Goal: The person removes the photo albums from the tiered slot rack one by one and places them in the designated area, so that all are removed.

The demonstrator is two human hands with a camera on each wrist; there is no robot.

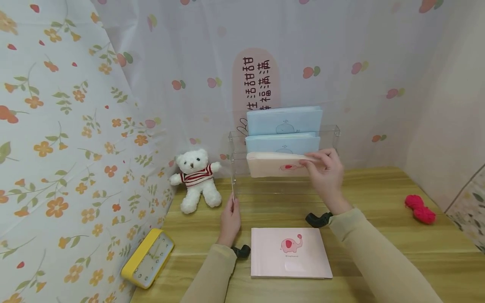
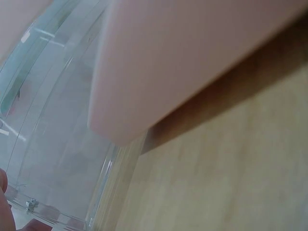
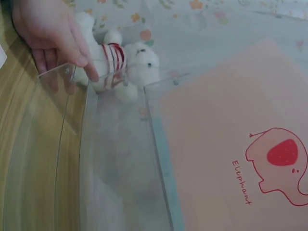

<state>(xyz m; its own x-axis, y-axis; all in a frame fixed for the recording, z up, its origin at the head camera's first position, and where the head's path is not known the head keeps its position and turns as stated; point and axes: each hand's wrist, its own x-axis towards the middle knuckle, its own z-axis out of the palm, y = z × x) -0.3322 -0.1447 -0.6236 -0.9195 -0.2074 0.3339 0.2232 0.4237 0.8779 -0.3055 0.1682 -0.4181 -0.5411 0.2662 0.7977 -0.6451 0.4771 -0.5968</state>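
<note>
My right hand (image 1: 327, 176) pinches the upper right corner of a pink notebook (image 1: 265, 165) with a red elephant on its cover. That notebook is upright at the front of a clear acrylic rack (image 1: 233, 181), overlapping its lower part. Behind it, two pale blue whale notebooks stand in steps, a front one (image 1: 261, 145) and a higher rear one (image 1: 265, 121). My left hand (image 1: 230, 219) grips the rack's left side panel near the bottom; in the right wrist view its fingers (image 3: 72, 53) lie at the clear edge. A second pink elephant notebook (image 1: 269, 252) lies flat before the rack.
A white teddy bear (image 1: 195, 185) in a striped sweater sits left of the rack. Nearer on that side is a yellow alarm clock (image 1: 142, 256). Red yarn (image 1: 419, 209) lies at the far right of the wooden table (image 1: 382, 235). Patterned cloth (image 1: 182, 54) hangs behind.
</note>
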